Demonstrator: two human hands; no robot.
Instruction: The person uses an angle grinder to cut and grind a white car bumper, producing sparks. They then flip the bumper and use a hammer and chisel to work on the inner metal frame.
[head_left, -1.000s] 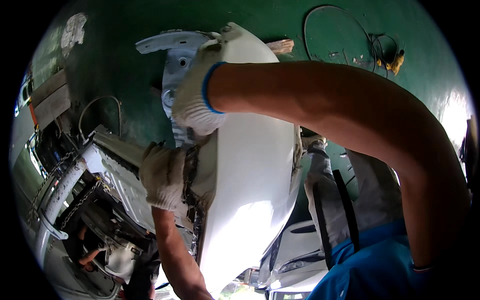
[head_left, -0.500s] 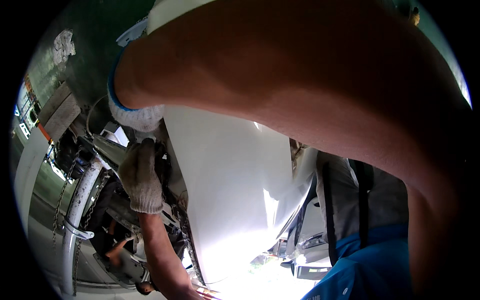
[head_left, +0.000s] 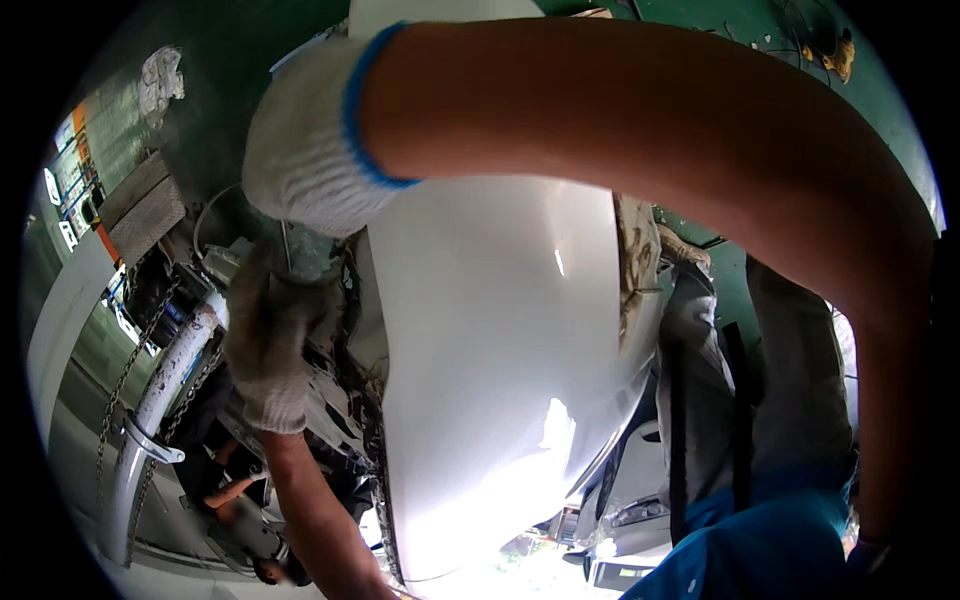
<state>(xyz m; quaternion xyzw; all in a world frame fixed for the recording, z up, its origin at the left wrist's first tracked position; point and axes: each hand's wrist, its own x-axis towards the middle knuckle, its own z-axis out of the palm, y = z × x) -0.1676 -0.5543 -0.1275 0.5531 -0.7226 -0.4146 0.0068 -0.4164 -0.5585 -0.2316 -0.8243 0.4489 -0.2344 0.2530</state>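
A large white car body panel [head_left: 480, 350] fills the middle, with a dark, ragged edge [head_left: 360, 400] along its left side. My right arm arches over the top of the panel. My right hand [head_left: 315, 145], in a white knitted glove with a blue cuff, is at the panel's upper left; its fingers are hidden behind the glove's back. Just below it, a thin metal rod [head_left: 287, 245] shows, and whether I hold it is unclear. Lower down, my left hand [head_left: 268, 350] in a dirty knitted glove is beside the ragged edge, its fingers dark and blurred.
A chipped white post [head_left: 165, 385] with a clamp [head_left: 155, 445] and a hanging chain [head_left: 125, 385] stands at left. Near it lies a wooden block [head_left: 145, 215]. Another person's arm [head_left: 232, 490] shows at lower left. Crumpled pale material [head_left: 160, 85] lies on the green floor.
My right hand has moved up and to the right, showing more of its glove. My left hand has shifted slightly left and down. The view has also shifted a little.
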